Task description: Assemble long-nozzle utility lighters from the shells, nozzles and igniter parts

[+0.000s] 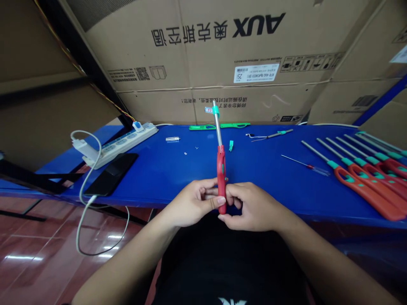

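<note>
Big cardboard box (197,46) behind blue bench (159,169). Power strip (121,146) and black phone (111,173) on bench at left, row of red lighters (365,186) at right. Left hand (190,203) and right hand (254,207) both curled closed around red handle of long lighter (221,178), held upright at bench's near edge, metal tube pointing up. Small green clip (231,145) on bench just right of tube.

I log one red utility lighter (221,178), its collar (216,111) teal, its shaft (218,131) silver; a row of red-and-teal lighters (365,197); blue tabletop (159,178); bright green plastic strips (203,127); white power strip (121,144); black phone (111,173); tan carton (203,51) with black lettering.
</note>
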The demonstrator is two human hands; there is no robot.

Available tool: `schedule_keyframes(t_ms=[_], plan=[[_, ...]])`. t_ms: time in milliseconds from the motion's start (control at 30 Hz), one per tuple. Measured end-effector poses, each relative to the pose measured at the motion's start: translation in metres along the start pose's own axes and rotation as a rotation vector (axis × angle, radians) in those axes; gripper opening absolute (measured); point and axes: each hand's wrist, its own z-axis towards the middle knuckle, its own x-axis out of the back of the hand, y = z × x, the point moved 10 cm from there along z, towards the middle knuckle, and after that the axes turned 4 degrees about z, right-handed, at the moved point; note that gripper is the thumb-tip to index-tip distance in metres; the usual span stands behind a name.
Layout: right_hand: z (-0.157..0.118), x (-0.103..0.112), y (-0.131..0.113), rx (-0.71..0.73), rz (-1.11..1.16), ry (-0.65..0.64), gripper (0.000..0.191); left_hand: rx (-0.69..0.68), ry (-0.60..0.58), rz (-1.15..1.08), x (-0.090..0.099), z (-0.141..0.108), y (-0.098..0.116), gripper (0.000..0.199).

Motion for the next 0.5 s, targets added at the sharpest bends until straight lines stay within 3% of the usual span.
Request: schedule_keyframes(t_ms=[267, 500], plan=[[0.0015, 0.0006, 0.0009, 0.011, 0.025, -0.037, 0.021, 0.038, 0.011, 0.023, 0.0018, -0.0009, -0.0027, 0.031], [-0.0025, 0.003, -0.0052, -0.012, 0.062, 0.034, 0.006, 0.037, 0.066, -0.01, 0.0003, -0.0007, -0.0007, 0.031]])
